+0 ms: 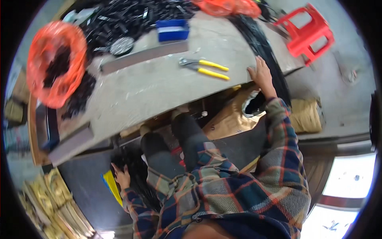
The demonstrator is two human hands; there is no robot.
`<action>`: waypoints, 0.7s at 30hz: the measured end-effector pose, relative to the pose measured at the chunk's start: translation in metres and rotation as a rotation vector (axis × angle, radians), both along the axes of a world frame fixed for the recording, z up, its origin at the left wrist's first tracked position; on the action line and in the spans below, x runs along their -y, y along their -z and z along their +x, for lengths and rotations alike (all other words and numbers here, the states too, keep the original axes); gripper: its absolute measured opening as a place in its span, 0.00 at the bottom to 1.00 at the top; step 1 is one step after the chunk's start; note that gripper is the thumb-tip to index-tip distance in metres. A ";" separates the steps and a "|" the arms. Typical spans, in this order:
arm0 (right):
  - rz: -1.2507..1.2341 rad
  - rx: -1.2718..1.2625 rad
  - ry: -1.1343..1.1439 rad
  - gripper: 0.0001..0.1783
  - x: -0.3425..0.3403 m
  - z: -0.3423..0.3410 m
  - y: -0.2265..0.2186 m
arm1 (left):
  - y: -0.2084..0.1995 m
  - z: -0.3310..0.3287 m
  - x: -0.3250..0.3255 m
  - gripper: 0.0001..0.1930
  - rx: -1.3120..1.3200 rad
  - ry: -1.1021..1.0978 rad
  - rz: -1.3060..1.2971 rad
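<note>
My right hand lies at the table's right front edge, its fingers stretched out and holding nothing. Low on my left side, my left hand has its fingers apart, next to a black plastic bag and a flat yellow piece with a blue edge. Whether it touches either one, I cannot tell. On the table lie pliers with yellow handles, spread apart, to the left of my right hand. A brown paper sack with an open mouth stands below my right wrist.
Small black parts are heaped at the back, near a blue box and a long grey bar. An orange bag holds black pieces at the left. A red stool stands at the far right, a tan sack nearer.
</note>
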State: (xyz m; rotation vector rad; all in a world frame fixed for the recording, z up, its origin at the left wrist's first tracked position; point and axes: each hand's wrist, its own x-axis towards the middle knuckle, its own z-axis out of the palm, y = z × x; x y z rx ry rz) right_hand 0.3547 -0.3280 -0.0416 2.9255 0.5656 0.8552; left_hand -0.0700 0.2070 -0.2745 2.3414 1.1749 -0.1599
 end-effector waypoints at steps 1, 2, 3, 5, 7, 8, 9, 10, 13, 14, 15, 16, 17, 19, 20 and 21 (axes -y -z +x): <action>-0.108 0.075 0.128 0.31 0.025 0.003 -0.006 | 0.000 0.023 0.015 0.38 -0.031 0.051 0.009; -0.126 0.099 0.176 0.31 0.054 0.008 -0.010 | 0.000 0.049 0.032 0.38 -0.005 0.098 -0.007; -0.146 0.121 0.271 0.29 0.078 0.014 -0.013 | 0.000 0.070 0.050 0.37 0.033 0.186 0.004; -0.155 0.131 0.357 0.27 0.093 0.024 -0.013 | -0.027 0.097 0.093 0.32 0.165 0.311 0.035; -0.059 -0.183 0.617 0.24 0.077 0.036 -0.018 | -0.048 0.108 0.122 0.28 0.255 0.454 0.069; -0.043 -0.121 0.601 0.20 0.076 0.043 -0.017 | -0.054 0.111 0.139 0.26 0.298 0.513 0.091; -0.042 -0.123 0.599 0.20 0.077 0.049 -0.018 | -0.058 0.112 0.156 0.24 0.342 0.574 0.114; 0.016 -0.148 0.590 0.18 0.070 0.055 -0.024 | -0.058 0.112 0.168 0.24 0.346 0.595 0.214; 0.148 -0.122 0.545 0.14 0.069 0.058 -0.038 | -0.063 0.108 0.173 0.23 0.338 0.543 0.158; 0.179 -0.131 0.559 0.13 0.073 0.058 -0.042 | -0.066 0.107 0.171 0.23 0.303 0.562 0.133; 0.210 -0.139 0.574 0.13 0.077 0.058 -0.046 | -0.068 0.107 0.171 0.23 0.307 0.565 0.139; 0.119 -0.083 0.511 0.10 0.079 0.058 -0.050 | -0.069 0.109 0.170 0.23 0.297 0.589 0.146; 0.125 -0.075 0.512 0.10 0.081 0.058 -0.054 | -0.070 0.111 0.171 0.23 0.288 0.614 0.154; -0.026 -0.083 0.512 0.08 0.079 0.057 -0.062 | -0.071 0.109 0.173 0.23 0.277 0.616 0.164; -0.062 -0.076 0.470 0.06 0.073 0.056 -0.064 | -0.070 0.106 0.173 0.23 0.259 0.615 0.168; -0.058 -0.076 0.467 0.06 0.070 0.053 -0.067 | -0.067 0.105 0.172 0.23 0.258 0.612 0.173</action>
